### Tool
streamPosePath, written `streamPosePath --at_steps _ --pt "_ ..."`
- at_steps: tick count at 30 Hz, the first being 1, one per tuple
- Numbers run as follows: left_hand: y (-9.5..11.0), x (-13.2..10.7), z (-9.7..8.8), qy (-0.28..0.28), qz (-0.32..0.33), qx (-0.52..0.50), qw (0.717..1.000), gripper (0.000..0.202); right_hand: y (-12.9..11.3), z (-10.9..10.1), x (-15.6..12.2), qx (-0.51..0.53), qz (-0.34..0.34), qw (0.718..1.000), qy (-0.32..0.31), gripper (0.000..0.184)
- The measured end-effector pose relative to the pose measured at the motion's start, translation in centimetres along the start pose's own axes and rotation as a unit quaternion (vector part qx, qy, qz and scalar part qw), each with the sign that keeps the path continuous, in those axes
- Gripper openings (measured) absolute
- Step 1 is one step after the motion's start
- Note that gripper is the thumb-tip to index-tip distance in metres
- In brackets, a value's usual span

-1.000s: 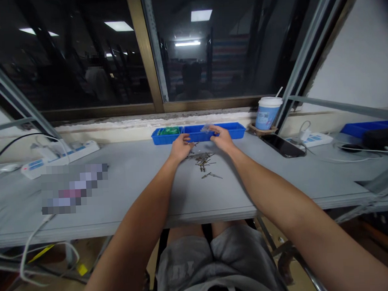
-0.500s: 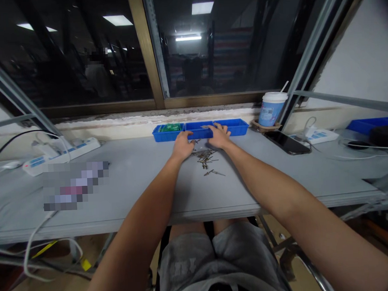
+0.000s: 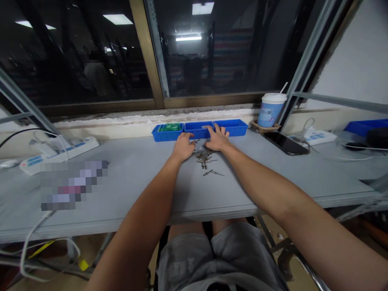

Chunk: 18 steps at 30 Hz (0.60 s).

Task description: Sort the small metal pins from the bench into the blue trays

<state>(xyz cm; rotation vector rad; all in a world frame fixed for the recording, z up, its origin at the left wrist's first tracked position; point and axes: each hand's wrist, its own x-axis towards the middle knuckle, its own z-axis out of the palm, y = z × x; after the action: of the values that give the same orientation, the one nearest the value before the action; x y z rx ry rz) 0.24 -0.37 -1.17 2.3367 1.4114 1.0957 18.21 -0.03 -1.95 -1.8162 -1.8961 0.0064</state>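
Observation:
A small heap of thin metal pop rivets [image 3: 204, 155] lies on the grey table, a few strewn toward me. At the heap's left edge rests my left hand [image 3: 183, 147], fingers bent and thumb apart, with nothing visible in it. My right hand [image 3: 218, 139] is over the heap's right side, its fingers spread and thumb low by the rivets. Its fingertips reach the front of a blue three-compartment tray [image 3: 231, 129]. A small greyish piece near the fingertips, at the middle compartment, is too small to name. Green packaging [image 3: 169, 127] fills the left compartment.
A blue lidded cup [image 3: 271, 111] stands in a cardboard holder, with a black phone [image 3: 285, 143] in front. Power strips lie at left [image 3: 61, 155] and right [image 3: 319, 137]. A blurred-out object [image 3: 74, 185] with a cable is on the left. A window rises behind.
My right hand has shifted slightly left and down toward the heap, its thumb now lower. My left hand has hardly moved. The rivets look the same.

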Motion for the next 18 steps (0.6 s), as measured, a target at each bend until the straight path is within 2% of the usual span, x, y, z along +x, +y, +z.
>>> streamPosePath --at_steps 2,4,7,10,13,15,18 --pt "0.0 0.0 0.0 -0.007 0.004 0.001 1.000 0.032 0.0 0.0 0.1 0.003 0.004 1.000 0.008 0.089" --pt "-0.1 -0.1 0.1 -0.017 0.010 0.002 1.000 0.033 0.1 0.1 0.2 0.019 -0.022 0.999 0.027 0.086" --pt "-0.2 -0.2 0.0 -0.035 0.015 0.010 0.999 0.035 0.3 0.2 0.4 0.056 -0.063 0.995 0.050 0.061" --pt "-0.5 -0.2 -0.1 -0.059 0.017 0.036 0.997 0.037 0.4 0.3 0.4 0.086 -0.073 0.992 0.060 0.032" --pt "-0.8 -0.2 0.0 -0.070 0.016 0.041 0.997 0.035 0.5 0.1 0.1 0.113 -0.074 0.988 0.080 0.022" --pt "-1.1 -0.1 0.2 -0.073 0.015 0.025 0.997 0.031 0.4 -0.4 -0.3 0.143 -0.086 0.985 0.054 0.018" --pt "-1.2 -0.1 0.5 -0.078 0.014 0.014 0.997 0.026 0.2 -1.1 -1.0 0.191 -0.113 0.974 -0.048 0.008"
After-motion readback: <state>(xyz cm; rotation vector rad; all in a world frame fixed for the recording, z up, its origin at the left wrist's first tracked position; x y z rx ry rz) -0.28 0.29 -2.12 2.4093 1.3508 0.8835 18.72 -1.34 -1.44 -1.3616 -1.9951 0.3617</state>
